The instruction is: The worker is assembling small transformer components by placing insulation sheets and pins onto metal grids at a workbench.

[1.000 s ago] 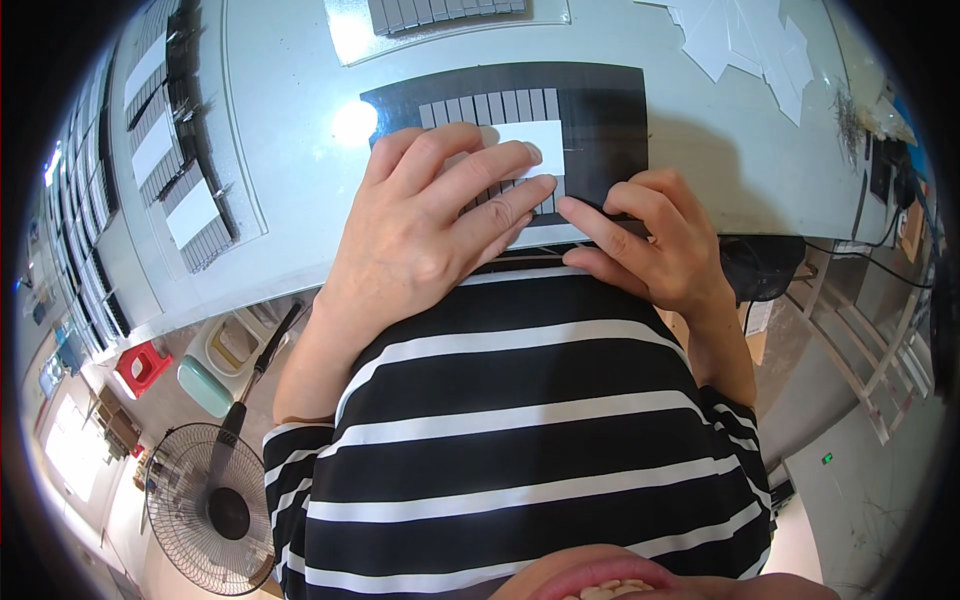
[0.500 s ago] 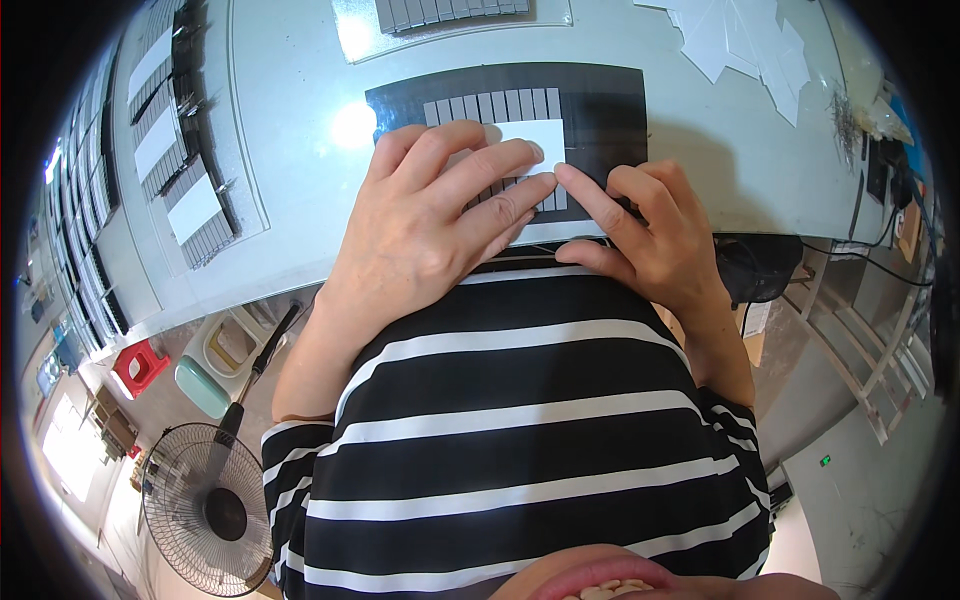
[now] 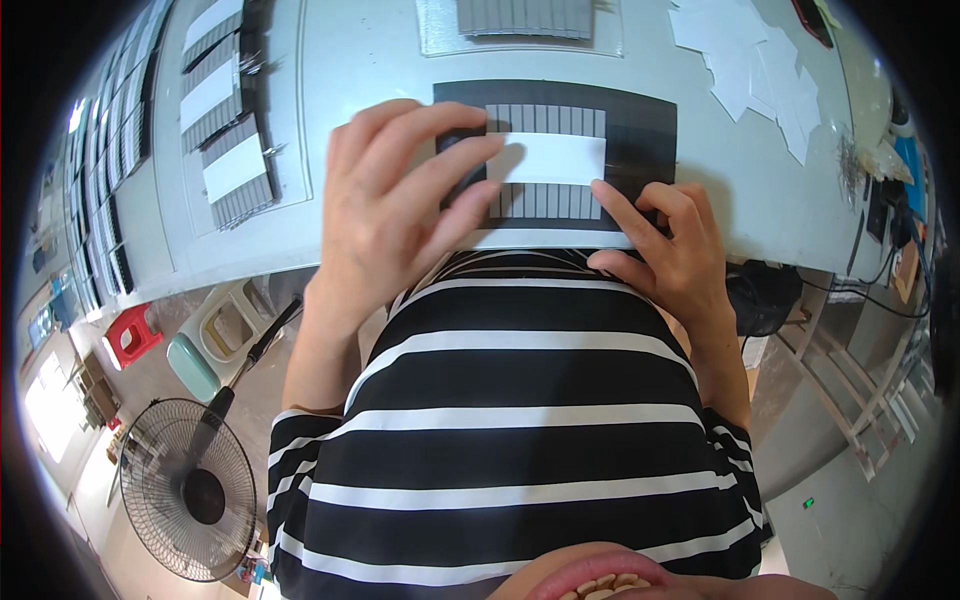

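A white rectangular strip lies across a row of narrow grey bars, which rests on a dark mat. At the strip's left end hovers my left hand, its fingers spread and bent, holding nothing. The fingertips of that hand are at or just over the edge of the bars; contact is hard to tell. My right hand has its index finger stretched to the strip's lower right corner. Its thumb stands apart near the table edge, the other fingers are curled, and nothing is held.
Another block of grey bars sits on a clear sheet at the back. Several bar blocks with white strips lie at the left. White paper pieces are piled at the far right. Below the table's left side stands a fan.
My left hand has lifted off the white strip and moved left, uncovering most of it and the bars. The right index finger stays at the strip's corner. The view has shifted slightly.
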Demonstrator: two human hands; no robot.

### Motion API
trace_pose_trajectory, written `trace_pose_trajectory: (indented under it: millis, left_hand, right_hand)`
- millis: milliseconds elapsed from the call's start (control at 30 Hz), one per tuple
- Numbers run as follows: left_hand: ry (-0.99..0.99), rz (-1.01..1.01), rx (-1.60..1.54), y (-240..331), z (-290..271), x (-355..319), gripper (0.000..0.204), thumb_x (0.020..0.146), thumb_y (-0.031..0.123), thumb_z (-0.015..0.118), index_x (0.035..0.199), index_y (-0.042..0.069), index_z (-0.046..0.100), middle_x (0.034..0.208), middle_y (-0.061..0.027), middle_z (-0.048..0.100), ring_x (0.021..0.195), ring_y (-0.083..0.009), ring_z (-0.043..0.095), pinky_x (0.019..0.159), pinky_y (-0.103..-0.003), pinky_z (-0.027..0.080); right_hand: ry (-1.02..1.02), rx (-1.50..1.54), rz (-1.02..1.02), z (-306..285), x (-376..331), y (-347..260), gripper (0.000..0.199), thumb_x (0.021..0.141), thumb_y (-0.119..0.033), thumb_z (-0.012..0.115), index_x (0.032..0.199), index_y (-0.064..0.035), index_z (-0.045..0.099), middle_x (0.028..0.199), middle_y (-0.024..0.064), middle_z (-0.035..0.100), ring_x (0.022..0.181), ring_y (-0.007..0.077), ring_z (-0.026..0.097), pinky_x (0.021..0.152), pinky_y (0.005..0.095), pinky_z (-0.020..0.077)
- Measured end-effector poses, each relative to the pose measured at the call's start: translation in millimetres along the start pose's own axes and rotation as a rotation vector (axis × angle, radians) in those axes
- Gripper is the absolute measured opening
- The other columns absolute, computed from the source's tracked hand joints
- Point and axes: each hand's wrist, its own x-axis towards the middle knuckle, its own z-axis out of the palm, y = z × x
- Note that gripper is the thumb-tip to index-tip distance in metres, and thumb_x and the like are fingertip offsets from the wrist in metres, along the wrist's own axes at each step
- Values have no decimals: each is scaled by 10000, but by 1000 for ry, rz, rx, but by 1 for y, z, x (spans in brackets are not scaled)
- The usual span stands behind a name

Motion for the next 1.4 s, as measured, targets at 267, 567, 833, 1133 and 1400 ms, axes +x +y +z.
trace_pose_trajectory:
  millis: [267,567,833,1133,1400]
  left_hand:
    - [-254,16,36,12,-5,-9,333,822,464,705,1104,295,757,1344,-42,571,1178,-290,483,996,-419,344]
    - [-317,47,28,12,-1,-3,387,823,514,665,1147,310,725,1395,-22,527,1231,-279,462,1006,-447,325]
    - [-287,-20,75,-1,-15,-22,361,802,488,700,1116,316,751,1382,-14,546,1219,-278,469,991,-444,317]
    - [-250,19,64,-4,-12,-21,391,779,446,738,1135,285,734,1356,-7,575,1192,-263,504,974,-440,335]
    - [-204,37,65,-1,-11,-19,313,796,384,745,1058,214,738,1305,17,584,1141,-220,530,930,-411,346]
  right_hand:
    - [-3,-18,17,0,1,1,542,808,-439,732,1237,-110,685,980,56,474,833,227,483,672,327,488]
    - [32,-23,6,4,0,3,557,785,-441,738,1240,-123,697,949,34,474,799,201,448,637,296,426]
    - [32,-78,2,4,-3,5,531,826,-479,698,1214,-116,709,935,35,464,797,196,446,616,292,421]
    - [-20,141,123,-10,8,1,541,774,-457,750,1187,-111,708,931,34,488,789,199,468,654,318,446]
    - [-30,-37,-117,6,44,-19,540,755,-495,717,1174,-154,727,894,18,486,774,197,482,632,319,419]
